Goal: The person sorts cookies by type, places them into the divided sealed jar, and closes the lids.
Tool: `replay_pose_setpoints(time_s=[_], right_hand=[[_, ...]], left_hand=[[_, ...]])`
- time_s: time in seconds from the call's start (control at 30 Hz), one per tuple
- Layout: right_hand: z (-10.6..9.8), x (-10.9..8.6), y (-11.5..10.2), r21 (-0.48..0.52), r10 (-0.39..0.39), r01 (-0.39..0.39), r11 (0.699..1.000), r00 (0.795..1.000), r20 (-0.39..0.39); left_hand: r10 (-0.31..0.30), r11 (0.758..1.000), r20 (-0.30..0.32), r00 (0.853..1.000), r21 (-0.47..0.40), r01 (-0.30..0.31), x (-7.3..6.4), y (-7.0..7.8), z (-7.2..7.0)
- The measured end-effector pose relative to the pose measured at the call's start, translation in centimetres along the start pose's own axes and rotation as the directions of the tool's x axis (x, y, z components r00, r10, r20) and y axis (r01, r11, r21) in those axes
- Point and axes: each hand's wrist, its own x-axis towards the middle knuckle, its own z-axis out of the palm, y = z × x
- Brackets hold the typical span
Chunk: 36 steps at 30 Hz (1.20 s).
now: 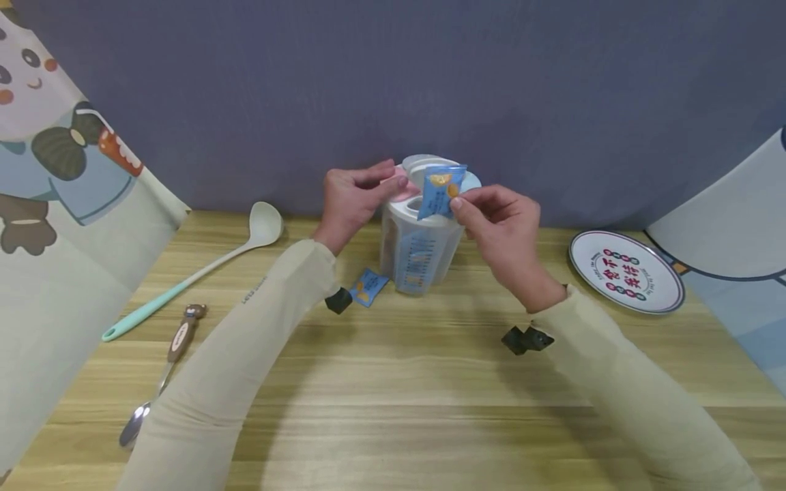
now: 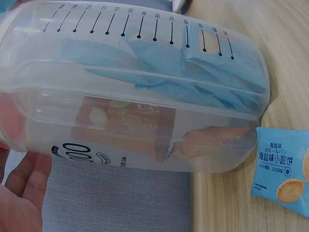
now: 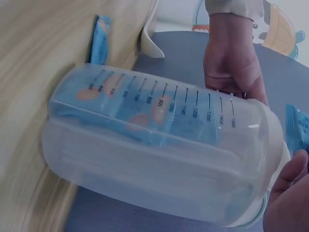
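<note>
A clear plastic storage container (image 1: 432,262) with a white lid and coloured flaps stands upright at the back of the table. Inside it, the left wrist view shows blue biscuit packets (image 2: 212,72) and orange-brown packets (image 2: 128,121) in separate compartments. My left hand (image 1: 356,201) grips the lid at its pink flap (image 1: 402,187). Between thumb and fingers, my right hand (image 1: 506,228) pinches a blue biscuit packet (image 1: 441,191) just above the lid, in front of an opening. Another blue biscuit packet (image 1: 369,287) lies on the table, left of the container's base.
To the left are a ladle (image 1: 211,268) with a mint-green handle and a metal spoon (image 1: 175,351) with a brown bear handle, partly behind my left sleeve. A white plate (image 1: 592,256) with printed characters lies at the right. A grey-blue panel (image 1: 393,82) borders the table's back.
</note>
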Motion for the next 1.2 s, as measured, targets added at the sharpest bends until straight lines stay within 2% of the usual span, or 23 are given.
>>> replay_pose_setpoints(time_s=[0.23, 0.37, 0.53, 0.7, 0.8, 0.9, 1.07, 1.2], right_hand=[[0.4, 0.8, 0.1, 0.013, 0.044, -0.043, 0.999, 0.992, -0.114], [0.6, 0.8, 0.4, -0.005, 0.026, -0.027, 1.000, 0.989, -0.143], [0.6, 0.4, 0.6, -0.096, 0.027, -0.039, 0.995, 0.992, -0.127], [0.6, 0.0, 0.9, -0.138, -0.007, -0.008, 0.990, 0.994, -0.106], [0.7, 0.0, 1.0, -0.141, -0.040, 0.026, 0.990, 0.994, -0.099], [0.6, 0.0, 1.2, -0.143, -0.060, 0.048, 0.989, 0.995, -0.086], [0.5, 0.0, 1.3, -0.153, -0.060, 0.048, 0.987, 0.995, -0.077], [0.5, 0.1, 1.2, -0.170, -0.050, 0.038, 0.985, 0.996, -0.071]], left_hand=[[-0.013, 1.000, 0.009, 1.000, -0.002, 0.013, 0.0, 0.0, 0.0], [-0.006, 1.000, 0.013, 1.000, -0.011, 0.006, 0.0, 0.0, 0.2], [0.015, 1.000, 0.018, 1.000, -0.015, -0.015, -0.1, 0.3, 0.3], [0.013, 1.000, 0.021, 1.000, -0.014, -0.012, -0.7, 2.1, 0.3], [0.017, 1.000, 0.020, 1.000, -0.009, -0.017, -1.0, 2.7, 0.3], [0.013, 1.000, 0.015, 1.000, -0.020, -0.013, -0.7, 2.3, 0.2], [0.016, 1.000, 0.011, 1.000, -0.022, -0.016, 0.0, 0.5, 0.0], [-0.002, 1.000, 0.007, 1.000, -0.027, 0.002, 0.1, 0.1, -0.1]])
